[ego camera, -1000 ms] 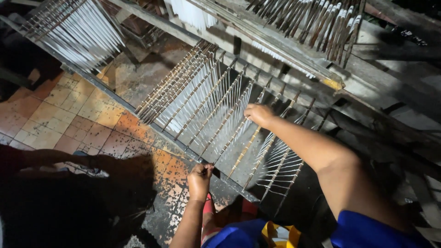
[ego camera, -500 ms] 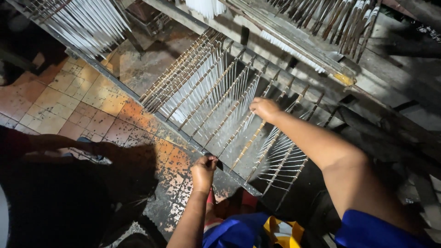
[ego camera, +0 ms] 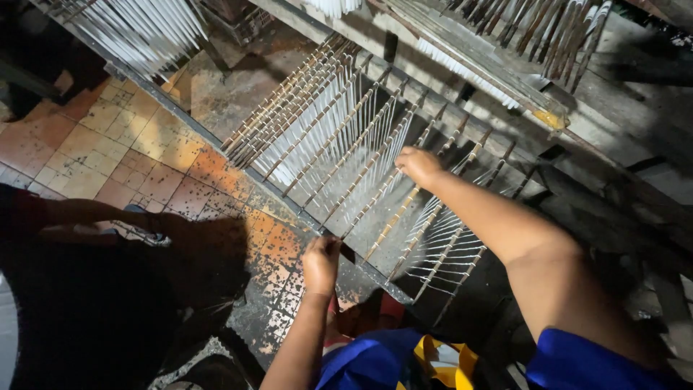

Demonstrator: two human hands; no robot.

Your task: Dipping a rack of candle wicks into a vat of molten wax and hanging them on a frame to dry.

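At the far left of the frame the tiled floor (ego camera: pixel 108 155) shows orange and grey, spotted with dark drips, and another person's arm (ego camera: pixel 94 217) lies across it in shadow.

Just left of centre, low in the frame, the left hand (ego camera: pixel 321 263) is closed in a narrow pinch on the near end of one wooden rod (ego camera: pixel 393 217), right at the dark near rail (ego camera: pixel 289 202) of the frame. The rod runs on a diagonal, its long axis going from the lower centre up toward the upper right, parallel to its neighbours. Thin white candles (ego camera: pixel 328 119) hang from the rods in close rows, their points toward the floor.

Right of centre, the right hand (ego camera: pixel 419 166) rests further up the same bank of rods, fingers curled over the top; whether it grips that same rod or the one beside it I cannot tell.

To do this well, both ends should rise and travel together, so the rod stays level and parallel to the others. Tilting it would likely swing the hanging candles into the next row, where they could knock or stick together. Grip only the wood.

At the upper right, a wooden rack (ego camera: pixel 505 87) holds more rods, well apart from both hands.
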